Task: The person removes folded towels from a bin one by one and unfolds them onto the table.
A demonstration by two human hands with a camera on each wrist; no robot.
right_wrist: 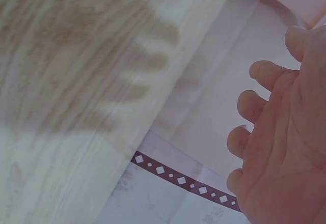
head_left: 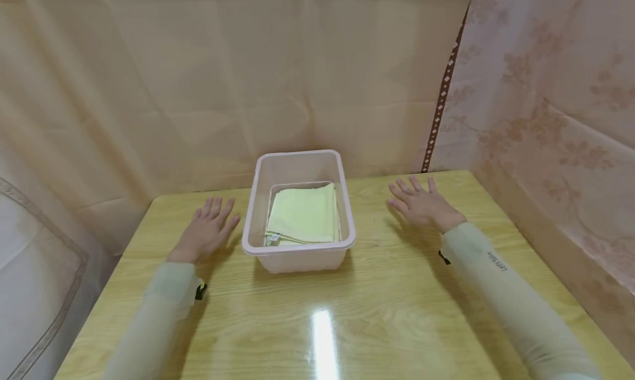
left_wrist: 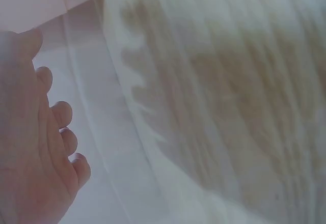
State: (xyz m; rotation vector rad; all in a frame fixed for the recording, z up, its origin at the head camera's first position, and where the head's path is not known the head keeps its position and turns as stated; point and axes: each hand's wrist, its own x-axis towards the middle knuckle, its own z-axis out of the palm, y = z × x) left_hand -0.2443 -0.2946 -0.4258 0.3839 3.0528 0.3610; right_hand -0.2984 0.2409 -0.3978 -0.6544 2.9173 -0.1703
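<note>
A pale pink plastic bin (head_left: 298,246) is sitting at the middle of a light wooden table (head_left: 397,314), and a folded yellow-green cloth (head_left: 303,213) is lying flat on its bottom, with a small tag showing at its near-left corner. The left hand (head_left: 205,231) is hovering palm down at about nine o'clock from the bin, just beside its left wall, with its fingers straight, slightly spread and pointing away from the person; it is gripping nothing. The right hand (head_left: 421,203) is hovering at about three o'clock from the bin, farther from it than the left one, likewise palm down with fingers spread and holding nothing. Both forearms are wearing light, thin sleeves (head_left: 511,297), and a small dark clip is showing at each wrist. In the left wrist view the left hand's fingertips (left_wrist: 63,114) are appearing loosely extended above the blurred wood grain, and in the right wrist view the right hand's fingers (right_wrist: 254,104) are appearing open and slightly bent above the table edge. Beige cloth (head_left: 198,82) is hanging behind the table at twelve o'clock, and a flowered pink curtain (head_left: 555,104) with a dark diamond-patterned border is hanging at about two o'clock.
</note>
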